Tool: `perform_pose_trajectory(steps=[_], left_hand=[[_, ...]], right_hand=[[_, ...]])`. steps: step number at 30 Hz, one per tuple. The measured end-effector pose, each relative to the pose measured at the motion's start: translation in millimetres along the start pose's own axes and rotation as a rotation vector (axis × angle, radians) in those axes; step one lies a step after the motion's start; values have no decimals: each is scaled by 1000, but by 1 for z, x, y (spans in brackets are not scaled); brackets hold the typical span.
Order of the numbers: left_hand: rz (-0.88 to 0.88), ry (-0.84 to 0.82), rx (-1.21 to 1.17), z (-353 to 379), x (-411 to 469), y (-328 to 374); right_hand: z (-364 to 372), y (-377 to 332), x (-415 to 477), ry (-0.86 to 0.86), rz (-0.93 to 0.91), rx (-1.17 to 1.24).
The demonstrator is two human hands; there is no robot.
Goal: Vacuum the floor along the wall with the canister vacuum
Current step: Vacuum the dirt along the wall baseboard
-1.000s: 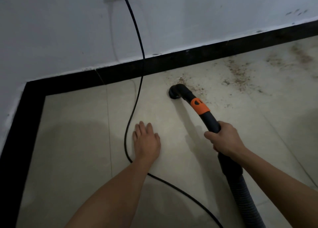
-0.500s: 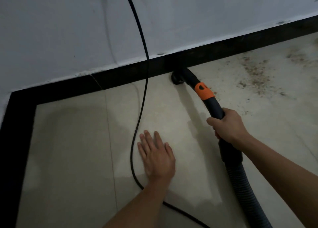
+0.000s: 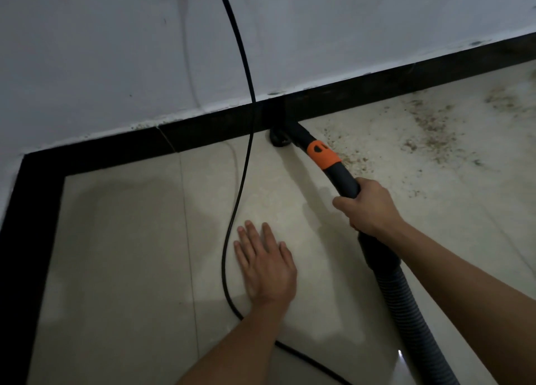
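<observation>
The vacuum nozzle [image 3: 279, 138], out on the floor tile [image 3: 130, 254] a second ago, now butts the black baseboard [image 3: 203, 136], the right hand [image 3: 368, 207] clenched round the hose handle [image 3: 345, 181]. The left hand [image 3: 265, 264] lies flat, grasping nothing, short of the baseboard. Debris [image 3: 429, 129] farther right along it awaits.

No lettering, label, brand or number can be read on anything in view.
</observation>
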State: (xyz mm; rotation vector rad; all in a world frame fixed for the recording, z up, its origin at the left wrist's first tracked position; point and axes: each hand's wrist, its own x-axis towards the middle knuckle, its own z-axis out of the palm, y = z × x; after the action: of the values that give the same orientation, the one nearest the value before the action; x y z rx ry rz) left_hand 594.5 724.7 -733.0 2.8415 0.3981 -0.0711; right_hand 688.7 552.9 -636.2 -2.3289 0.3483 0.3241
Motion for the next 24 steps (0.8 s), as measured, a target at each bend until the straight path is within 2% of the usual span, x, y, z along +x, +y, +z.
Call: perform_pose_trajectory(steps=[7,16,24], left_hand=[[-2,18,4,-1,0,-1],[26,-32,44,-9,-1,0],[196,-134,129,-18,-21,19]], right_hand=[[-22,21,-52,-114,27,-100],[-46,113,-166,13,155,-52],[-68,154,-191,172,252,79]])
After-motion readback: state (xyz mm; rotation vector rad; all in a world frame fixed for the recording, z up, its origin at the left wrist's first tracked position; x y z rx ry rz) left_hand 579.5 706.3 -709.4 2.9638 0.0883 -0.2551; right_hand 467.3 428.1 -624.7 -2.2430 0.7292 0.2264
